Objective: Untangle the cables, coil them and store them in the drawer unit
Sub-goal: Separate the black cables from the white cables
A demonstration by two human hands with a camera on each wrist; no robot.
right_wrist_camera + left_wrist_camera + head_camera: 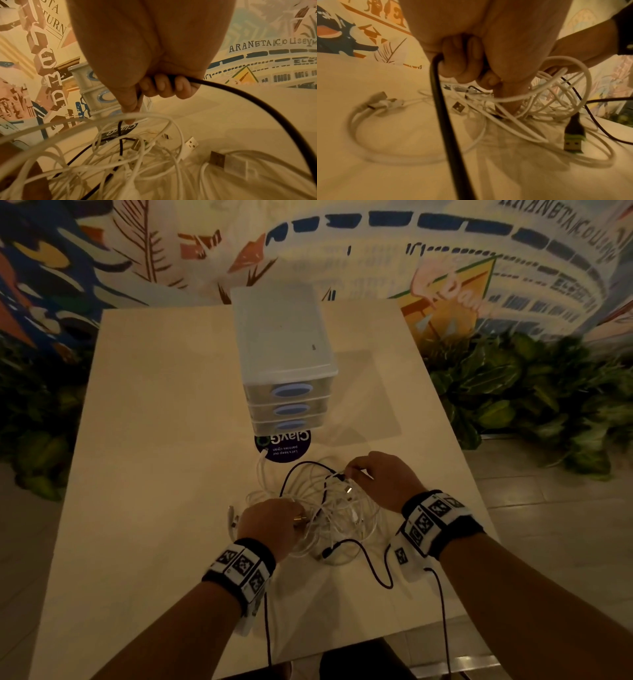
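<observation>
Both my hands work the tangled cables [329,508] near the tabletop's front edge: left hand [274,522] gripping white loops, right hand [380,477] pinching a black cable [257,102]; drawer unit [284,354] stands behind, shut.

At the lower middle of the frame the tangled cables [329,508] block my way. The drawer unit [284,361] stands above them. The desk [154,440] is free at left.
</observation>
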